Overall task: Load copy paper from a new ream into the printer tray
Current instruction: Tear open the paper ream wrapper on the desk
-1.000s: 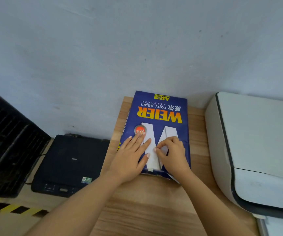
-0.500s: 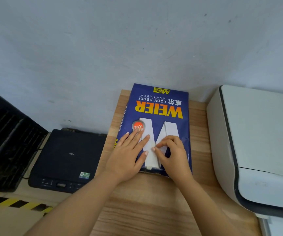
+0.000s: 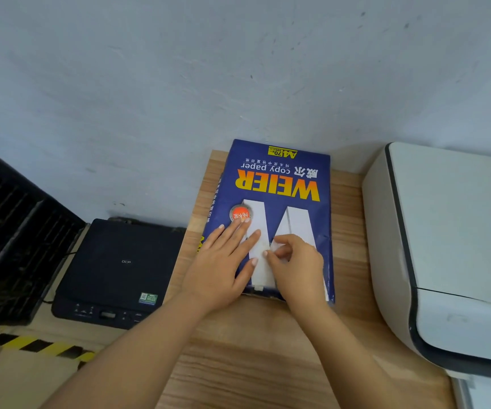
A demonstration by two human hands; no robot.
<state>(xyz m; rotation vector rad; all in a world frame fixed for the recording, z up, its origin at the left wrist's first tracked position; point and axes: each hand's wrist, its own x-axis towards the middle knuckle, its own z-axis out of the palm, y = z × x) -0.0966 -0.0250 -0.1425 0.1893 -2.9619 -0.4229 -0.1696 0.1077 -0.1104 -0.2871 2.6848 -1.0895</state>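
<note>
The right hand's fingertips [image 3: 270, 255] are curled and pinched down against the wrapper, thumb and forefinger close together near the middle seam, as if working loose a flap or edge; whether they actually have any wrapper between them cannot be told, because the knuckles cover the spot. The right hand [image 3: 297, 261] sits over the near end of the ream [image 3: 279, 184]. Beside it the left hand [image 3: 223, 261] lies flat and spread, fingers straight, gripping nothing; it presses on the blue wrapper with one fingertip touching the orange sticker [image 3: 239, 214], most likely to keep the pack from sliding while the other hand picks at it

The ream lies flat on the wooden table [image 3: 238, 358], its far end against the wall [image 3: 238, 69] at the table's back edge, and it looks sealed apart from some ragged wrapper at the near end. The white printer [image 3: 445, 231] stands at the table's right edge, just beside the ream, handy for loading; its tray is not clearly in view, and its right side is cut off. A black printer [image 3: 120, 267] sits lower, off the table's left edge, next to a dark slatted crate [image 3: 8, 231] that is partly out of frame
</note>
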